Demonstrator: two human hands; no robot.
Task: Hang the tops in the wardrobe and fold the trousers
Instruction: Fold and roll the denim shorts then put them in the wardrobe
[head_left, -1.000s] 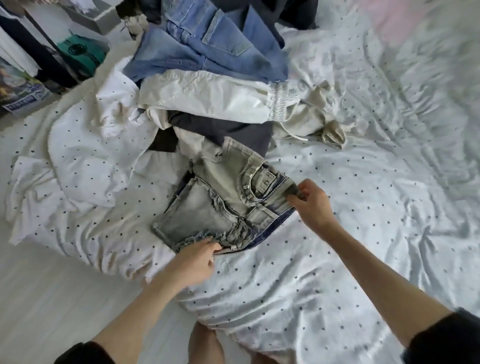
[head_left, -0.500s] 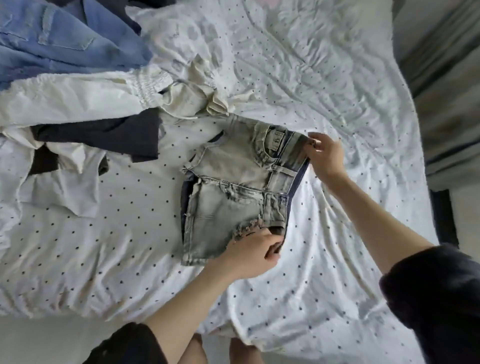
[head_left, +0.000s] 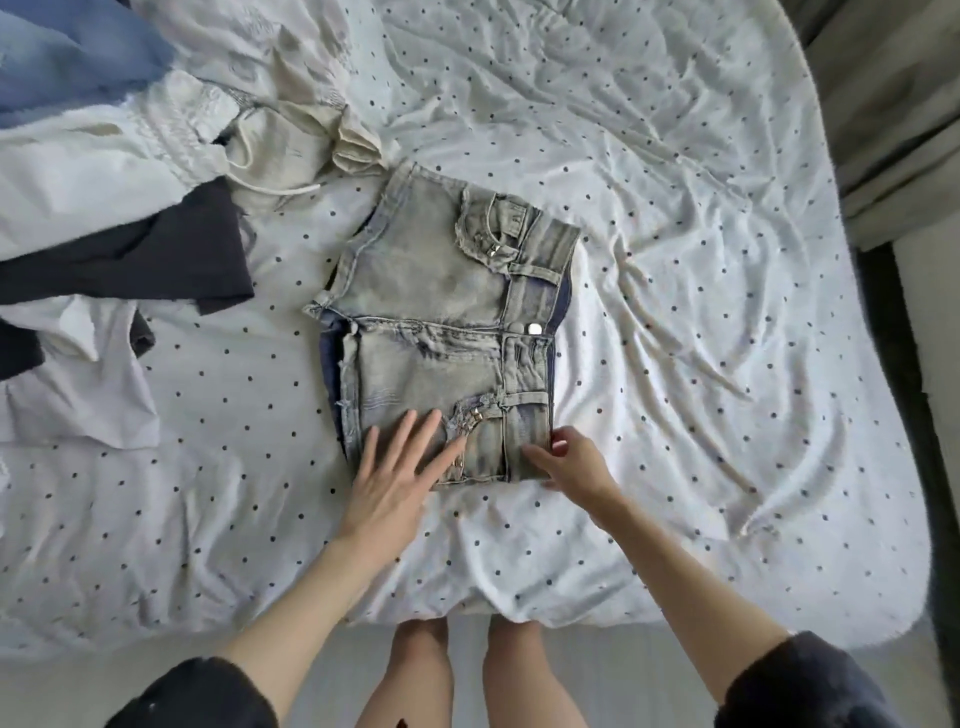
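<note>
I see the faded denim shorts lying flat mid-frame on the dotted bedsheet. My left hand rests splayed on their lower edge; my right hand pinches the lower-right waistband corner. 2 hands touch them.

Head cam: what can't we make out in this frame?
- Clothes pile: cut off by the left and top edges; garment types unclear.
- Denim shorts: waistband patch lettering blurred; near corner covered by left hand and right hand.
- Wardrobe: out of frame.
</note>
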